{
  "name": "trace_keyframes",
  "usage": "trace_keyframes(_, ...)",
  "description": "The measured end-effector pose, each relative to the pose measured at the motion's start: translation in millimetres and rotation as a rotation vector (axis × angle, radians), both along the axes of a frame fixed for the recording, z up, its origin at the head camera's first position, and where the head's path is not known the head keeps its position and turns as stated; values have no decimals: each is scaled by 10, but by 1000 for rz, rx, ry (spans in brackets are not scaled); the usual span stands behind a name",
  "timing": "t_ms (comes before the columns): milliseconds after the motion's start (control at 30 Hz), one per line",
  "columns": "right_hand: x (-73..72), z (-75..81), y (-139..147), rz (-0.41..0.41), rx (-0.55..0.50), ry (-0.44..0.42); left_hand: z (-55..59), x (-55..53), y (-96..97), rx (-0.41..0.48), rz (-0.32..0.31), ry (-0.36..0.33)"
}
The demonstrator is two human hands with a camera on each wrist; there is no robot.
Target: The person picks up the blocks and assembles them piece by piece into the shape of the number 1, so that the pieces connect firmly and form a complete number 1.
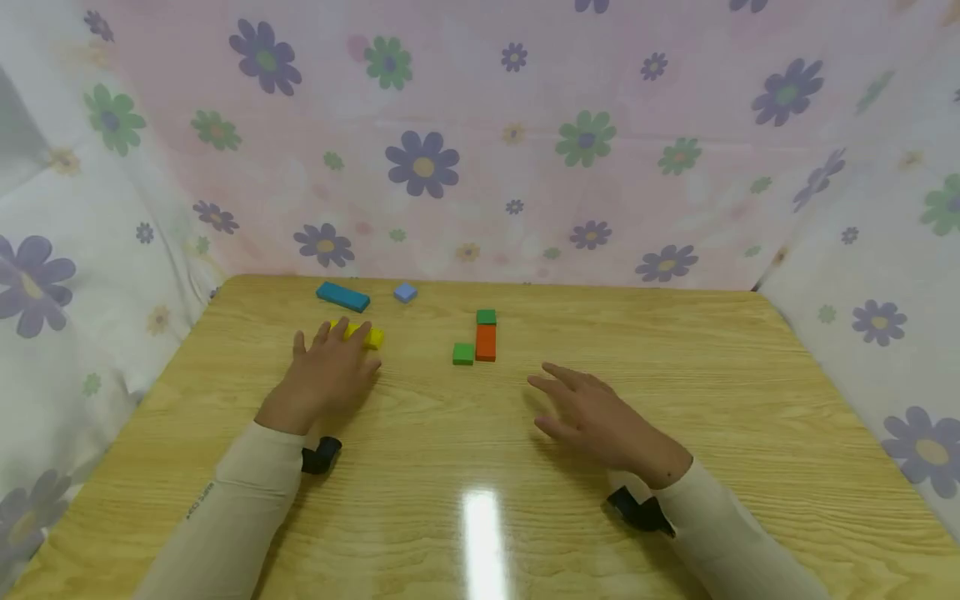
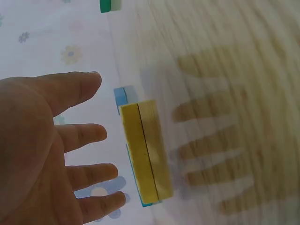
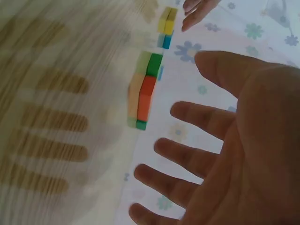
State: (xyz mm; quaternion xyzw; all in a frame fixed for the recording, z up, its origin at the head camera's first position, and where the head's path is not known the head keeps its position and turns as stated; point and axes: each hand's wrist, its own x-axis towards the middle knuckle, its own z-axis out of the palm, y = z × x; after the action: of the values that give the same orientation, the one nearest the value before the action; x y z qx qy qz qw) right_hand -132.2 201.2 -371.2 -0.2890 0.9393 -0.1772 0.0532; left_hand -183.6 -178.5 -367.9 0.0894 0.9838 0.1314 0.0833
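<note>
My left hand (image 1: 326, 375) hovers with spread fingers just over a long yellow block (image 1: 367, 335), hiding part of it in the head view. In the left wrist view a gap shows between the fingertips and the yellow block (image 2: 140, 152). My right hand (image 1: 600, 417) is held over the table with its fingers apart, holding nothing. To its left lie an orange-red block (image 1: 486, 342), a dark green block (image 1: 487, 317) at that block's far end, and a light green block (image 1: 463, 354) beside its near end.
Behind the yellow block lies a long blue block (image 1: 342, 297), with a small light blue block (image 1: 405, 292) to its right. The wooden table (image 1: 675, 350) backs onto a flowered cloth (image 1: 480, 108), which also hangs at both sides.
</note>
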Motion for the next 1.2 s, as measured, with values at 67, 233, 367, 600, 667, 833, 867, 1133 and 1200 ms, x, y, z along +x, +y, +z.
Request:
trace_keyframes(67, 28, 5, -18, 34, -5, -41, -1, -13, -23, 5, 3, -14)
trace_keyframes(233, 88, 4, -62, 94, 9, -103, -16, -18, -67, 17, -3, -46)
trace_keyframes(367, 111, 5, -91, 100, 22, -116, -25, -27, -80, 23, -11, -38)
trace_keyframes(600, 131, -11, -114, 119, 32, -126, -56, -37, -87, 17, -26, -47)
trace_keyframes(667, 129, -22, -112, 125, 34, -117, -61, -37, -83, 14, -26, -49)
trace_keyframes(833, 120, -53, -109, 131, 47, -98, -63, -33, -65, -11, -30, -33)
trace_keyframes(867, 120, -57, -109, 131, 49, -97, -61, -31, -61, -17, -32, -29)
trace_keyframes(1133, 114, -55, -120, 133, 58, -91, -30, -10, -27, -48, -48, 0)
trace_keyframes(1200, 113, -57, -122, 135, 62, -86, -20, -1, -14, -56, -52, 17)
